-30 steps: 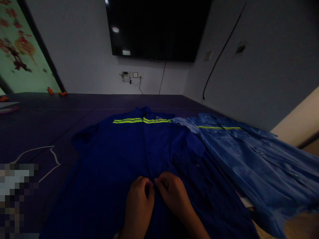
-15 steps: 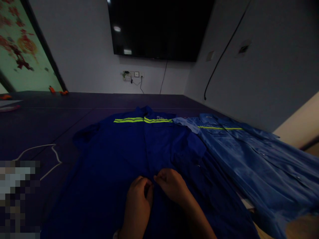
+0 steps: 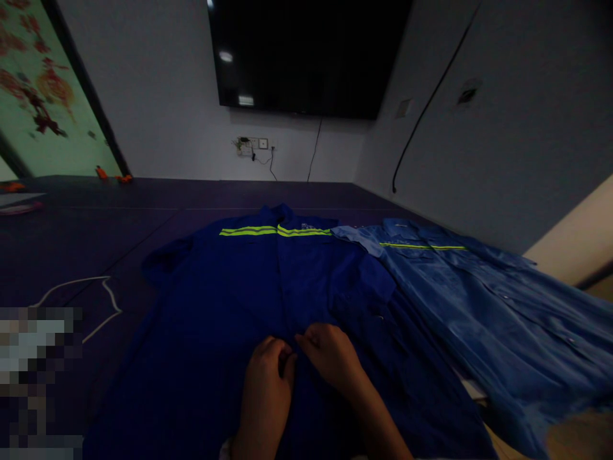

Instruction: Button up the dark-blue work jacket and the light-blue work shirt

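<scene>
A dark blue work jacket point(image 3: 230, 300) with a yellow-green reflective stripe point(image 3: 275, 231) lies flat, front up, on a purple table. My left hand point(image 3: 265, 383) and my right hand point(image 3: 330, 358) meet at its centre front seam, low on the jacket. Both have their fingers curled and pinched on the front edge of the fabric, fingertips almost touching each other. What lies between the fingertips is too dark to make out beyond the cloth.
A lighter blue jacket point(image 3: 483, 306) with the same kind of stripe lies to the right, overlapping the dark one's sleeve. A white cord point(image 3: 103, 300) loops on the purple table point(image 3: 71, 243) at left. A dark screen point(image 3: 306, 57) hangs on the far wall.
My right hand has crept a little farther up the seam; my left hand stays close beside it. The jackets have not moved.
</scene>
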Action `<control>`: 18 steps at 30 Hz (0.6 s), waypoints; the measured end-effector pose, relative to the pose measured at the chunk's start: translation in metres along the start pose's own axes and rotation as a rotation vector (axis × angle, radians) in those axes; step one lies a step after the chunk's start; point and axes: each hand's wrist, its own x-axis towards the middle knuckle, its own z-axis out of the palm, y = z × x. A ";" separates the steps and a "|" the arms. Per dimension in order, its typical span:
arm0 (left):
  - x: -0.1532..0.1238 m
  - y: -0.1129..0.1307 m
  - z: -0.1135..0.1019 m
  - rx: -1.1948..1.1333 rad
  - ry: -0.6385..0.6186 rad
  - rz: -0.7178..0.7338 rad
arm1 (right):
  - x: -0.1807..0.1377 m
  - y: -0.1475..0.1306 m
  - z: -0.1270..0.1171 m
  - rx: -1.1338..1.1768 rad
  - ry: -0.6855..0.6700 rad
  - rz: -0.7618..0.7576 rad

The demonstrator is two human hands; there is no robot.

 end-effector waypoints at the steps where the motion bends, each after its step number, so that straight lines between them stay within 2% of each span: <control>1: 0.000 0.000 0.000 0.001 0.001 0.009 | 0.000 -0.003 -0.001 -0.036 0.001 0.026; 6: -0.001 -0.002 0.003 0.016 0.041 0.075 | -0.001 -0.012 -0.003 -0.132 -0.003 0.065; 12: 0.000 0.005 0.003 0.053 0.070 0.074 | -0.001 -0.009 -0.002 -0.074 0.031 0.027; 14: 0.000 0.006 0.001 0.053 0.074 0.076 | -0.007 -0.009 -0.001 -0.028 0.095 0.038; 18: -0.015 0.001 -0.007 0.016 0.101 0.095 | -0.039 -0.004 0.006 0.052 0.356 -0.017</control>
